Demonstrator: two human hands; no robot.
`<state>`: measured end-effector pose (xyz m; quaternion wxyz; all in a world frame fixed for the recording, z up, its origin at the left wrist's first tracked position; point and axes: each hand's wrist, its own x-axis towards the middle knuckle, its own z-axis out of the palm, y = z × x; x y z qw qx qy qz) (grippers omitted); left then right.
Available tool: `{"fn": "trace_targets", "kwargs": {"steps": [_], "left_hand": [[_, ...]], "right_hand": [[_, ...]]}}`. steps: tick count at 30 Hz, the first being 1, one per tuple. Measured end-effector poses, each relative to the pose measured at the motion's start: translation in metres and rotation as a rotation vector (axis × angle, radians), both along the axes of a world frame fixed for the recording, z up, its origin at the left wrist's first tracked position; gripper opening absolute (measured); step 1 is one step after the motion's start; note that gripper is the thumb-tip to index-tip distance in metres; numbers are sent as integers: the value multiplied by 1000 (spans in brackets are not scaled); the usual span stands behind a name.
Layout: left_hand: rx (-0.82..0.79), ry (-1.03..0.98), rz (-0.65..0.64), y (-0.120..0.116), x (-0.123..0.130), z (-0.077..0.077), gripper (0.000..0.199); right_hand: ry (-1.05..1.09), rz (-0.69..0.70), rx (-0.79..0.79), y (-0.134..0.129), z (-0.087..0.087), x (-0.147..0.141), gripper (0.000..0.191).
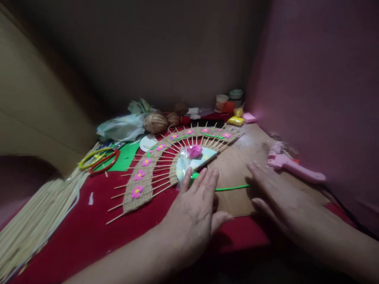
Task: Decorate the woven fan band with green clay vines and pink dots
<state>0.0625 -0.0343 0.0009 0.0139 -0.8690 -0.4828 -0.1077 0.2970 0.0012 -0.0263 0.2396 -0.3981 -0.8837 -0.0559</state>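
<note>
So I've got a thin green strand [232, 188] lying crosswise on my brown board [232, 159], closer to the near edge than the far one. My guess on why the board's there: it looks firmer and flatter than the red cloth [74, 236] around it, so something that thin gets an even bed. The woven fan [145, 169] lies spread over the cloth to the left, with its upper right end reaching over the board's far part. That probably spares its pink flowers from my palms. A clear plastic packet [184, 159] with a pink lump [194, 151] sits on the fan's pale middle, handy I reckon. The pink glue gun [296, 167] is by the board's right edge, well off the strand.

Grip-wise, I'm not pinching anything. My left hand [194, 209] is palm down and flattened out, fingers nearly straight with small gaps, thumb stuck out toward the board's near edge. Its fingertips are right at a green lump [194, 176] by the packet; can't tell if they're pressing it. My right hand [275, 197] is stretched out too, thumb apart, just beside the strand's right end. Whether either palm actually touches the strand, I can't tell.
</note>
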Motion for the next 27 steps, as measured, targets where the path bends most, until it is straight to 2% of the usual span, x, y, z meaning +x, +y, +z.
{"fn": "trace_targets", "kwargs": {"steps": [4,7,14,17,21,24,27], "left_hand": [[-16,29,-108,-4,11,-11,80],[-16,42,-130,-9,18,-23,81],[63,72,-155,-26,15,-42,77],[46,75,-121,-21,19,-39,78],[-13,80,-42,-5,24,-22,80],[-2,71,-25,1,19,-9,77],[32,38,-26,-1,10,-7,75]], "right_hand": [[-114,32,52,-13,-3,-16,69],[-190,41,131,-19,-10,-25,75],[-250,70,116,-40,-22,-17,87],[-238,46,94,-34,-23,-21,90],[-195,11,71,-12,-14,-24,88],[-122,-58,57,-1,-2,-15,77],[-74,-129,65,-3,6,-2,72]]}}
